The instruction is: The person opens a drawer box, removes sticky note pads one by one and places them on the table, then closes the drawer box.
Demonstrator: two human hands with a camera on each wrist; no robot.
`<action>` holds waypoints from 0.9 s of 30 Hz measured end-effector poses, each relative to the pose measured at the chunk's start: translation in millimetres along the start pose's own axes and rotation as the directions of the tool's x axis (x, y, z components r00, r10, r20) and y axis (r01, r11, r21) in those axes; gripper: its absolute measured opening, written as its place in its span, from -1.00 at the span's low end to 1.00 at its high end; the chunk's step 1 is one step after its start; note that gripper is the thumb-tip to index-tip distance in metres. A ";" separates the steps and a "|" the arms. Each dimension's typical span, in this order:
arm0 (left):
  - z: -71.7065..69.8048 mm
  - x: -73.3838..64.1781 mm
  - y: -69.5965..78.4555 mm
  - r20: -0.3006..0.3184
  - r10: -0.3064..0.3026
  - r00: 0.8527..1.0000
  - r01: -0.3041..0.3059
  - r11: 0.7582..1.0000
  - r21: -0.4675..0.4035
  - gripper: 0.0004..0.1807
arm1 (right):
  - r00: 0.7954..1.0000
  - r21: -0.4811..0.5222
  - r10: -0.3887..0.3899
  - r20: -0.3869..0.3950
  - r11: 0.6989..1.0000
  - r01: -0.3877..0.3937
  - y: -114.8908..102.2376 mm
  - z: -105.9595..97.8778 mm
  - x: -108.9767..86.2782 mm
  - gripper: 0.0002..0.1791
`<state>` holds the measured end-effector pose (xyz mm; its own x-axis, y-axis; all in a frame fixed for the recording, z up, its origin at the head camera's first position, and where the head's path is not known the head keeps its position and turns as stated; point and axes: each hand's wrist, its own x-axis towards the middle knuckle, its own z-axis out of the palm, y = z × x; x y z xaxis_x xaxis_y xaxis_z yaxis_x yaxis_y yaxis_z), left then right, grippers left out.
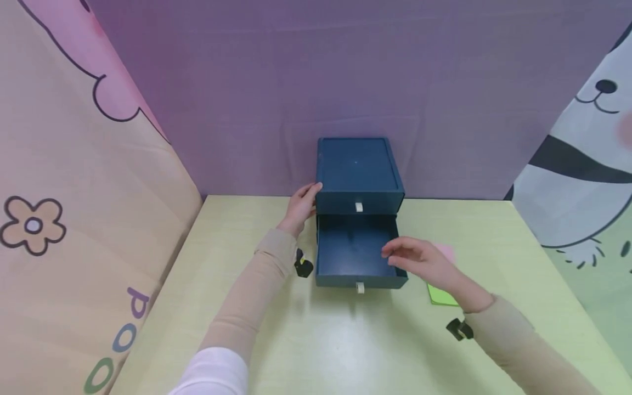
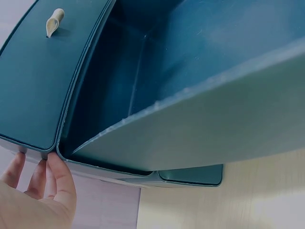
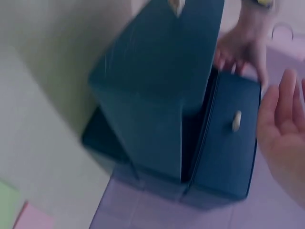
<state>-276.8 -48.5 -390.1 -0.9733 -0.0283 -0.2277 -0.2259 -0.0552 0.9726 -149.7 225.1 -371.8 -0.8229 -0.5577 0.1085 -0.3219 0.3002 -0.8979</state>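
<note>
1. Drawer unit [image 1: 357, 164]: smooth, dark blue, plastic-looking box with rounded corners and a slightly recessed top panel. Stands at the far side of the desk [image 1: 345, 351], near the middle, by the wall cloth [image 1: 345, 71].
2. Desk: pale yellowish wood-look surface. Wall cloth: purple, lightly creased.
3. Top drawer [image 1: 340, 204]: pushed in, flat front, pale looped pull tab [image 1: 359, 207].
4. Middle drawer [image 1: 345, 247]: pulled well out toward the near side, thin walls, bare blue floor in sight; similar tab [image 1: 360, 287].
5. Bottom drawer [image 2: 190, 175]: pushed in, partly hidden under the middle one.
6. Left hand [image 1: 298, 207]: at unit's upper left side, fingers extended and slightly bent, tips touching the side, not wrapped round it.
7. Right hand [image 1: 427, 263]: over middle drawer's right edge, fingers loosely curved and apart from thumb, holding nothing.
8. Flat pink piece [image 1: 445, 251] and flat green piece [image 1: 441, 296]: on desk, right of unit, partly behind right hand.
</note>
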 end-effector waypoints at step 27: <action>-1.5 -2.9 -0.7 0.022 0.022 1.000 -0.022 1.000 0.001 -0.37 | 0.824 0.072 0.320 0.467 0.916 -0.396 38.6 68.2 -11.7 -0.56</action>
<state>-273.8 -49.9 -390.2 -0.9787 -0.0079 -0.2051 -0.2044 -0.0532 0.9774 -120.6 190.5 -436.8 -0.5625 -0.7253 -0.3968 0.0643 0.4401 -0.8957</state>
